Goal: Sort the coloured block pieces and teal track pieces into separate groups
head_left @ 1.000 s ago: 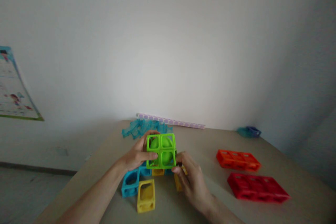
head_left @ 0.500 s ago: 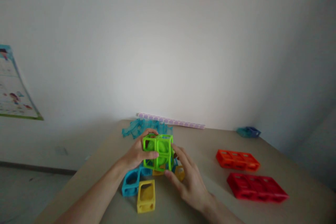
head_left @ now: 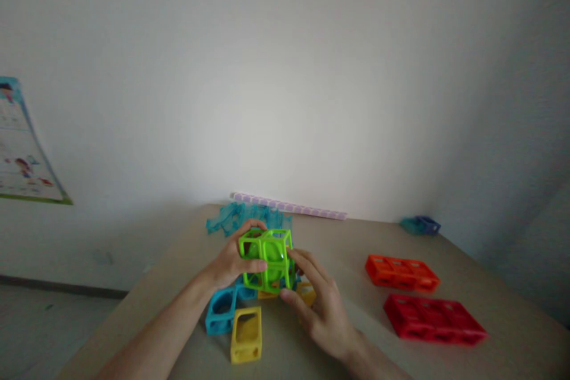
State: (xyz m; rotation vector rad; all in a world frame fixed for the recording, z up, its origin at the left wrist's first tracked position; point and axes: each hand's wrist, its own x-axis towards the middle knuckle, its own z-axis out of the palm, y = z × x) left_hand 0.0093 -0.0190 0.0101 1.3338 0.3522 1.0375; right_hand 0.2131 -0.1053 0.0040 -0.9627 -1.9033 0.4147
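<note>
Above the middle of the table I hold a bright green open-frame building block (head_left: 266, 261), made of joined cube cells with rounded shapes inside. My left hand (head_left: 229, 262) is closed on its left side, thumb across the front and fingers over the top and behind. Against the right side are the fingers of my right hand (head_left: 324, 312), with the thumb at the lower right corner. Just below lie a blue block (head_left: 218, 326) and a yellow block (head_left: 247, 352). More yellow pieces (head_left: 307, 292) are partly hidden behind the green block and my right hand.
To the right rest an orange three-cell block (head_left: 401, 273) and a red one (head_left: 434, 319). Clear blue track-like pieces (head_left: 236, 217) and a purple patterned strip (head_left: 289, 206) lie along the wall. A dark blue piece (head_left: 428, 225) sits at the far right corner.
The green block has turned slightly in my hands, showing more of its edge between faces. Both hands keep nearly the same places; the other blocks have not moved on the table.
</note>
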